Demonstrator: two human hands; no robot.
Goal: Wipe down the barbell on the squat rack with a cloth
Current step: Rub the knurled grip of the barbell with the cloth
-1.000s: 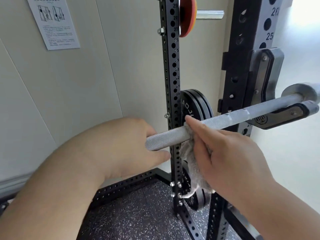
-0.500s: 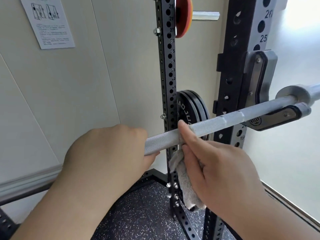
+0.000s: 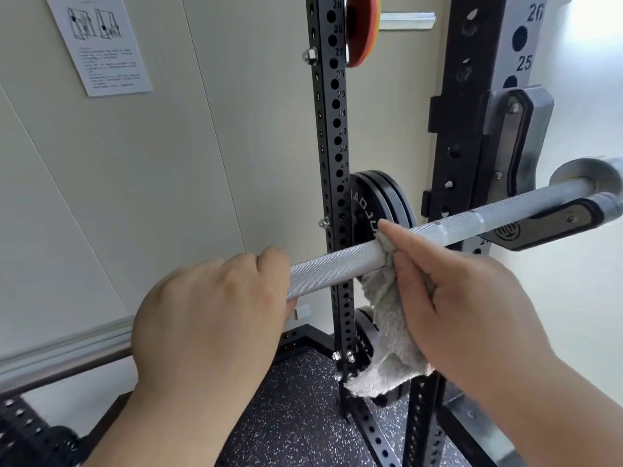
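Note:
A silver knurled barbell (image 3: 337, 264) runs from the lower left up to the right and rests in a black and steel hook (image 3: 553, 224) on the squat rack upright (image 3: 472, 96). My left hand (image 3: 209, 311) grips the bar with its fingers curled over the top. Just to its right, my right hand (image 3: 451, 298) holds a grey fluffy cloth (image 3: 387, 318) wrapped around the bar, fingers lying along the shaft. The cloth's loose end hangs below the bar.
A thin black perforated upright (image 3: 332, 146) stands behind the bar, with black weight plates (image 3: 381, 200) stored beside it and an orange plate (image 3: 362, 32) higher up. Speckled rubber flooring (image 3: 296, 416) lies below. A paper notice (image 3: 101, 42) hangs on the beige wall.
My right hand with the cloth has slid a little to the left along the bar, closer to my left hand. The left hand keeps its grip.

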